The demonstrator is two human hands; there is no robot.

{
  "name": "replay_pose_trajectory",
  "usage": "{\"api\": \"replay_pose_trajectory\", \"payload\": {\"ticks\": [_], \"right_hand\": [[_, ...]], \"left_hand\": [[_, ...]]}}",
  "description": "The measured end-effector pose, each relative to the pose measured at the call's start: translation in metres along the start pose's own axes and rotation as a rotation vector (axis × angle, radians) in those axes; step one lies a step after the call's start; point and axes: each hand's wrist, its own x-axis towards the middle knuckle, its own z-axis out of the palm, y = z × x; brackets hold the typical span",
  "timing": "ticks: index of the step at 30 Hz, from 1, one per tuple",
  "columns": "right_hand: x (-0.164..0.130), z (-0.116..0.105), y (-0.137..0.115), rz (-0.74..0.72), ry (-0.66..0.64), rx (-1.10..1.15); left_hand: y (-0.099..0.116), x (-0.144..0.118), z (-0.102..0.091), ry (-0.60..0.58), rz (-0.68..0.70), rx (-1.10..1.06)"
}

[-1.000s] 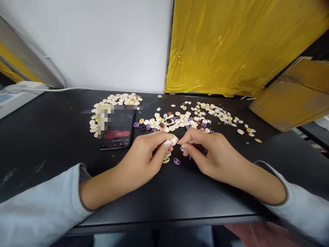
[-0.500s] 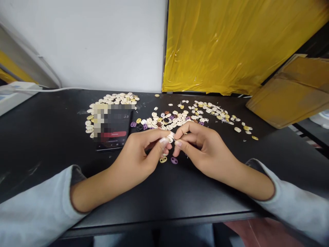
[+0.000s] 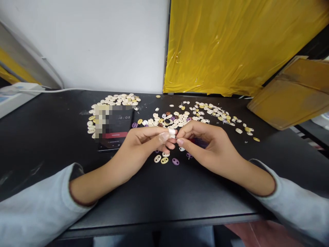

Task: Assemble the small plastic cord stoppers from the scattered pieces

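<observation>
Two hands on one small white piece (image 3: pixel 171 132) — my left hand (image 3: pixel 144 144) pinches it between thumb and forefinger just above the black table (image 3: pixel 180 192), and my right hand (image 3: pixel 205 144) closes its fingertips on its near edge; I judge it best to keep the left pinch firm and work with the right only. Item: pale, oval, tiny, its holes hidden by my fingers. Nearby lie loose oval pieces (image 3: pixel 164 160), a phone (image 3: pixel 114 132) and wider scatter (image 3: pixel 195 115).
</observation>
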Motion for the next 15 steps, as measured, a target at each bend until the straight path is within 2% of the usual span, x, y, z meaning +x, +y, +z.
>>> {"api": "replay_pose_trajectory", "payload": {"ticks": [5,15], "right_hand": [[-0.0016,-0.0032,0.0005,-0.006,0.008,-0.078],[-0.004,-0.0017,-0.0047,0.182,-0.051,-0.041]], "left_hand": [[-0.0008,0.0012,-0.002,0.043,-0.006,-0.088],[0.0033,0.0027,0.0011,0.082,0.001,-0.051]]}}
